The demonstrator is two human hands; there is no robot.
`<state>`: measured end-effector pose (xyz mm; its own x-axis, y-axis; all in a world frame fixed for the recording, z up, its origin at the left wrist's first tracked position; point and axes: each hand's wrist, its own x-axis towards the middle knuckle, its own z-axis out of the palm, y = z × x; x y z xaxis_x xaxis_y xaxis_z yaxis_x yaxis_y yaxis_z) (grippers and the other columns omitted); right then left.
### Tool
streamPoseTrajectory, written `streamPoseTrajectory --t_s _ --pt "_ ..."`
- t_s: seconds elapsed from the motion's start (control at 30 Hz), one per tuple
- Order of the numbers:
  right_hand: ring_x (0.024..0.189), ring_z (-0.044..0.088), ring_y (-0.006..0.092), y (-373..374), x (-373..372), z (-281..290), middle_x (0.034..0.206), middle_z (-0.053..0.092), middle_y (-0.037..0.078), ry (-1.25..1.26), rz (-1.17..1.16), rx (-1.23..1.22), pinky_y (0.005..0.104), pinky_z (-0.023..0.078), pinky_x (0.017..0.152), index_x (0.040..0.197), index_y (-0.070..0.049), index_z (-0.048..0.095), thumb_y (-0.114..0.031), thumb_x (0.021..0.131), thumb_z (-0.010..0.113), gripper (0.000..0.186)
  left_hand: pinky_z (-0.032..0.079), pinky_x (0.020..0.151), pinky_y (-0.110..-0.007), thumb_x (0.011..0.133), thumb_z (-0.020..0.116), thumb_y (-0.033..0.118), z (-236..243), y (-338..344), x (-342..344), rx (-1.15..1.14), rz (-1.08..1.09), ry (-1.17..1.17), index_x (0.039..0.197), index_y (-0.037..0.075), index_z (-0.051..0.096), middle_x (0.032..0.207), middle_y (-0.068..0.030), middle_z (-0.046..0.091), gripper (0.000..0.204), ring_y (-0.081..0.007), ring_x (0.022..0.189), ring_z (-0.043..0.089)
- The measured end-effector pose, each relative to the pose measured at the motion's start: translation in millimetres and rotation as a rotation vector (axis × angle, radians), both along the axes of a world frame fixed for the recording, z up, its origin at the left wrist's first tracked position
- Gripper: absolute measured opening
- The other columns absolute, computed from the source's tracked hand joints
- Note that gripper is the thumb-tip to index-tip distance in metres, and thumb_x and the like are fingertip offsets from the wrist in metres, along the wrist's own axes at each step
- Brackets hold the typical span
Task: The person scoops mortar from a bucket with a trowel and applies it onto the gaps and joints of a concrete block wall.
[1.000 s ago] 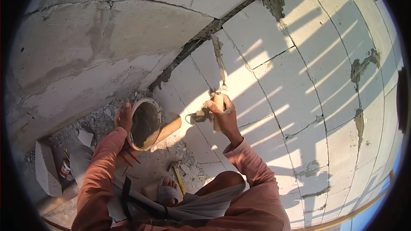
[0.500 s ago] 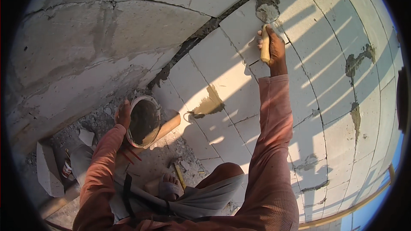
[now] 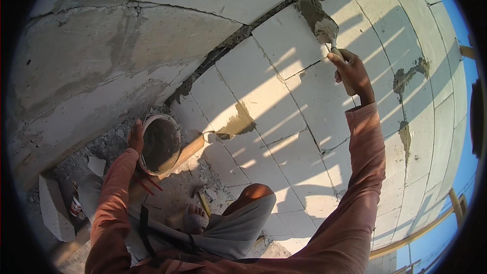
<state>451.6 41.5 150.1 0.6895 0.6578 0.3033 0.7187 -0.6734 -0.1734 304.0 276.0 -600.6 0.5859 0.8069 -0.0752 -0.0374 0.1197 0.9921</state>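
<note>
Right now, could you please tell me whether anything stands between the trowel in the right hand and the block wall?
Only grey mortar appears to: the trowel, held in the right hand, has its blade over that smear on the block wall.

Between one and two o'clock, a trowel [image 3: 326, 32] shows a mortar-caked blade and smooth, wood-like handle against a matt, chalky block wall [image 3: 299, 122]. Between eight and nine, smooth, damp-looking mortar [image 3: 161, 144] lines a dull, crusted bucket [image 3: 178, 137]. Ribbed cloth marks the sleeve [image 3: 368, 152] toward four; soft, matt cloth trousers [image 3: 228, 228] crease at six.
</note>
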Motion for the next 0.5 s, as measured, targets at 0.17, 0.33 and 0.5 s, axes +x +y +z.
streamPoseTrajectory --t_s 0.17,0.33,0.5 --pt "0.053 0.054 0.0112 48 17 56 0.071 0.057 0.004 -0.272 -0.071 -0.202 0.0293 0.045 0.049 0.09 0.004 0.065 -0.039 0.095 0.061 0.043 0.033 0.115 -0.04 0.103 0.032 0.061 1 1 4 -0.015 0.001 0.007 0.136 0.001 0.058 0.14 -0.0193 0.058 0.073 -0.0339 0.133 0.05" --pt "0.05 0.048 0.0097 66 17 65 0.069 0.053 0.003 -0.247 -0.078 -0.195 0.0282 0.038 0.044 0.085 0.002 0.061 -0.04 0.097 0.058 0.043 0.033 0.114 -0.04 0.102 0.033 0.061 -11 6 3 -0.021 0.029 -0.016 0.137 0.002 0.057 0.14 -0.0188 0.058 0.073 -0.0329 0.133 0.051" --pt "0.05 0.047 0.0091 62 23 85 0.068 0.052 0.002 -0.221 -0.078 -0.151 0.027 0.036 0.043 0.078 -0.001 0.056 -0.04 0.096 0.058 0.042 0.033 0.114 -0.04 0.102 0.032 0.061 -7 7 0 0.07 -0.022 0.055 0.137 0.002 0.057 0.138 -0.0188 0.058 0.073 -0.0325 0.132 0.051"
